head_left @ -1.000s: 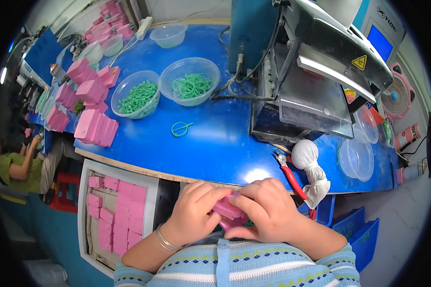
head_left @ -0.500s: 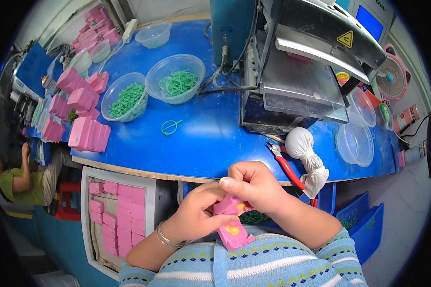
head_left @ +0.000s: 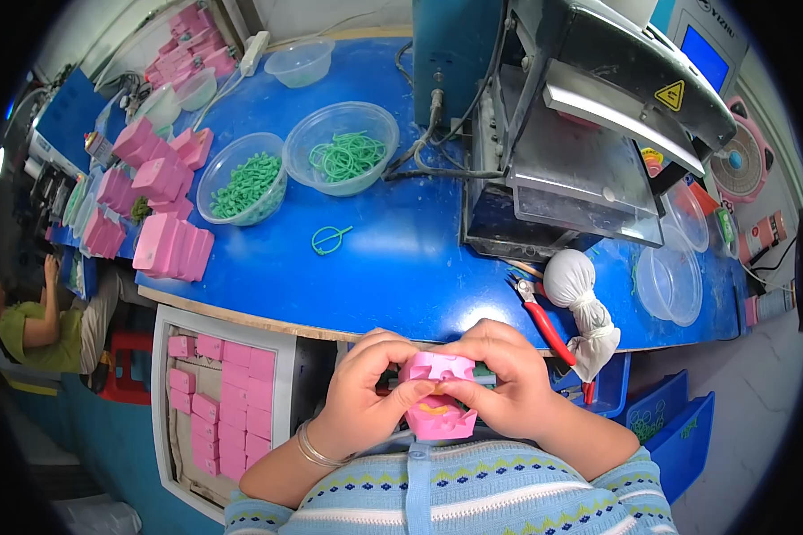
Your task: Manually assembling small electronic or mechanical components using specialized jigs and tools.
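Note:
Close to my body, in front of the table's near edge, I hold a pink mould block (head_left: 442,426) in both hands. It stands parted like a mouth, an upper piece above a lower one, with a yellow patch between them. My left hand (head_left: 366,388) is closed round its left side, and my right hand (head_left: 507,382) grips the right side. Both thumbs press into the gap at the middle. Whether the two pieces still touch at the back is hidden by my fingers.
On the blue table (head_left: 401,285) stand a bowl of small green pieces (head_left: 245,183), a bowl of green rings (head_left: 348,156) and stacked pink blocks (head_left: 171,245). A press machine (head_left: 589,160), red-handled cutters (head_left: 544,325) and a white cloth pouch (head_left: 573,278) are rightward. An open drawer (head_left: 162,401) holds pink blocks.
My right hand has come down from above the mould to its right side. The mould's pieces, tilted and skewed before, now face each other upright, with both thumbs between them.

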`<state>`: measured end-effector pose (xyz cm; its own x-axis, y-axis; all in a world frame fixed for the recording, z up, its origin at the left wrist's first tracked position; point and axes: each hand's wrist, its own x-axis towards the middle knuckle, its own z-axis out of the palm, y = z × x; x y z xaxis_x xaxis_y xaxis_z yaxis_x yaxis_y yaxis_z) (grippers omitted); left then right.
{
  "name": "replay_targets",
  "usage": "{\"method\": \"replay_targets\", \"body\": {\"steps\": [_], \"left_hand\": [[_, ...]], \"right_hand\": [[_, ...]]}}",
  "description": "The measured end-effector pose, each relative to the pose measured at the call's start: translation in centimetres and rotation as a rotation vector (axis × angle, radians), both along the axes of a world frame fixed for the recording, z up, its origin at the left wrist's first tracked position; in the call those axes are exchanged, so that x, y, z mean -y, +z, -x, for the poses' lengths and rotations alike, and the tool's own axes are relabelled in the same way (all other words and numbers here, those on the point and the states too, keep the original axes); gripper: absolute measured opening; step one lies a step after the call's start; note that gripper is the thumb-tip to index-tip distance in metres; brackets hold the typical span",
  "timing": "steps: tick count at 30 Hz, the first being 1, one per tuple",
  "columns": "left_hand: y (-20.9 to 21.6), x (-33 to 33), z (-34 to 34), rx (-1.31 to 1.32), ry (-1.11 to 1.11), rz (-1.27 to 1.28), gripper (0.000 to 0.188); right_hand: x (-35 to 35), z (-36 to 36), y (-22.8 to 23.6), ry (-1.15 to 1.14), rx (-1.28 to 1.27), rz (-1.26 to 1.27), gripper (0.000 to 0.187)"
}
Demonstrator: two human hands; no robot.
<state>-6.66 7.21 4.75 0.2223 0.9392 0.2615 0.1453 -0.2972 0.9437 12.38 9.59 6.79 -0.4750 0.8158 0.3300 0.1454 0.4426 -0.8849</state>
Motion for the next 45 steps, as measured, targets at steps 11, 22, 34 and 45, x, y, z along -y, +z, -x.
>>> {"method": "replay_targets", "body": {"steps": [11, 22, 34, 45], "left_hand": [[0.4, -0.2, -0.5, 0.001, 0.062, -0.101, 0.028], [-0.9, -0.2, -0.4, 0.198, 0.019, 0.285, 0.023], [0.9, 0.3, 0.2, 0.158, -0.013, 0.171, 0.027], [2.4, 0.7, -0.5, 0.481, -0.234, 0.467, 0.039]], "right_hand": [[1.0, 0.3, -1.8, -0.026, -0.305, 0.438, 0.03], [1.0, 0.3, -1.0, 0.033, 0.263, 0.197, 0.029], [0.7, -0.2, -0.9, -0.009, 0.03, 0.258, 0.039], [1.0, -0.3, -0.9, -0.072, -0.04, 0.013, 0.026]]}}
